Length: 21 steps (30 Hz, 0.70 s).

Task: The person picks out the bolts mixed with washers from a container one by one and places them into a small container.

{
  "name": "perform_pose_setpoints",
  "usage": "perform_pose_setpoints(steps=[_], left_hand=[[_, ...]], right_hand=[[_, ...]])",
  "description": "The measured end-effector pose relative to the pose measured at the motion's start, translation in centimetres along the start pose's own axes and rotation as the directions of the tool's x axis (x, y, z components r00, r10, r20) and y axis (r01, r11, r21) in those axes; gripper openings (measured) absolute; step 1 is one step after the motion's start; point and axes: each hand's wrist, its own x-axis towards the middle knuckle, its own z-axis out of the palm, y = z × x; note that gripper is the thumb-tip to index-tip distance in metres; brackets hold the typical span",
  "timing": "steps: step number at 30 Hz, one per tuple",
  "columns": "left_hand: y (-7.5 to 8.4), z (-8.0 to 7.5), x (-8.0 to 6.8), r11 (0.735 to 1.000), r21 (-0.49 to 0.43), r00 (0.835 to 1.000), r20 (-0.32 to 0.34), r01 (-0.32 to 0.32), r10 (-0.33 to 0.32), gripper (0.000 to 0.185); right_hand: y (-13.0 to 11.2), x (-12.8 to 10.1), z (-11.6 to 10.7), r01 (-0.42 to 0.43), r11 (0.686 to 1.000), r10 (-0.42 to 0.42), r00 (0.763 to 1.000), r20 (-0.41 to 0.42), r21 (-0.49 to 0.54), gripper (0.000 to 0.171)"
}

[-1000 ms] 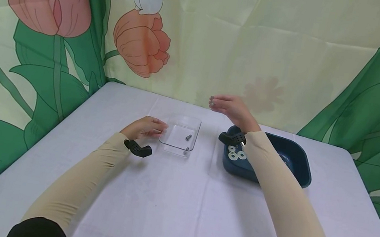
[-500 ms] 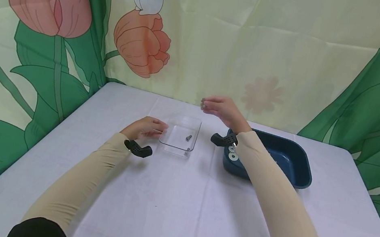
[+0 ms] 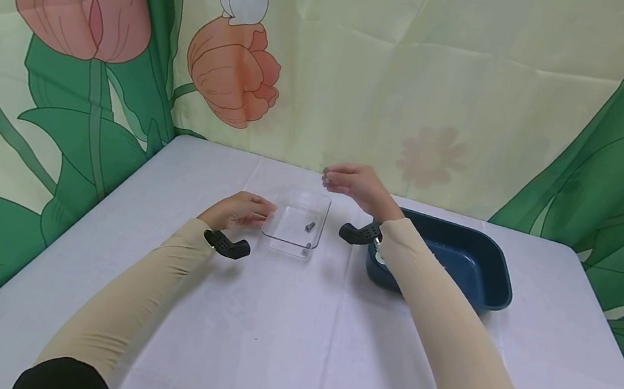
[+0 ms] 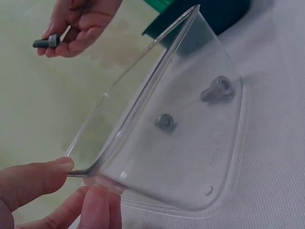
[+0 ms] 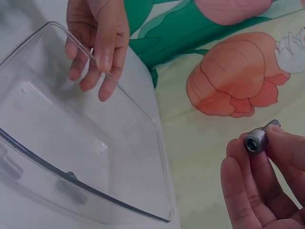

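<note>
Clear tray point(image 3: 296, 227) holds two bolts, maybe; right hand point(image 3: 352, 185) pinches third bolt point(image 5: 258, 139); left hand point(image 3: 237, 209) grips tray rim.

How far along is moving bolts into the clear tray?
One dark socket-head bolt already lies in the clear plastic tray. The right hand holds a second grey bolt above it, while the left hand steadies the rim. White washers remain in the dark blue bin.
</note>
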Motion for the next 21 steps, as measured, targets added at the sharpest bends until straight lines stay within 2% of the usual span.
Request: perform_pose_setpoints(steps=[21], left_hand=[[-0.1,0.0,0.2,1.0,-0.009,1.0,0.005,0.007,-0.007,0.046]], right_hand=[[0.6,0.4,1.8,-0.032,0.997,0.034,0.999,0.031,-0.076,0.032]])
